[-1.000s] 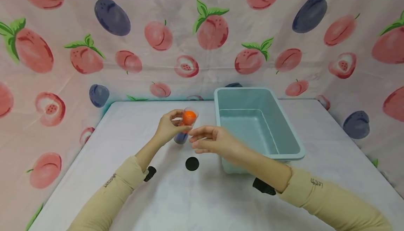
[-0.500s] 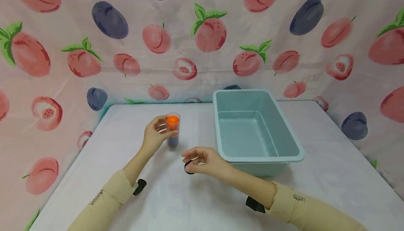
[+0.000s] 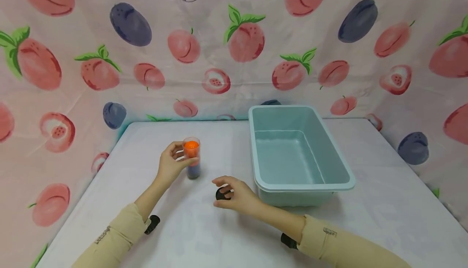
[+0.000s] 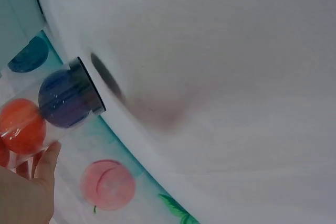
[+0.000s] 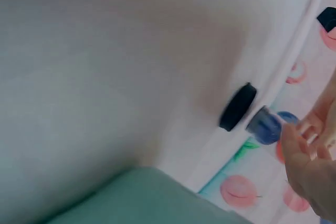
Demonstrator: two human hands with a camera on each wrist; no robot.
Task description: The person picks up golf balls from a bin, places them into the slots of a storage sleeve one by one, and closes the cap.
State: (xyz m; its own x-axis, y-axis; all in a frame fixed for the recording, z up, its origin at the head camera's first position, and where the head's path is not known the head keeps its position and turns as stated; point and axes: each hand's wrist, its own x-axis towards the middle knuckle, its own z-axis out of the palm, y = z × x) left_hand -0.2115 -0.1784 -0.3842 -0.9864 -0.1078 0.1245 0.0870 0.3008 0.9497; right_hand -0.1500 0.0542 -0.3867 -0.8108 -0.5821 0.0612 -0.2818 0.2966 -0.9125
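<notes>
While the left hand (image 3: 171, 165) clasps the clear tube (image 3: 191, 158), the right hand (image 3: 234, 197) has dropped onto the black cap (image 3: 221, 195).
Its fingers curl round the cap, which a second ago lay untouched; capping looks near. The tube, now upright mid-surface (image 3: 226, 235), holds an orange ball (image 3: 190, 147) above a blue one (image 4: 64, 98); the teal bin (image 3: 330, 158) toward the right edge holds nothing.

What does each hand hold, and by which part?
Left hand grips the tube by its upper side. Right hand touches the cap at its edge.
</notes>
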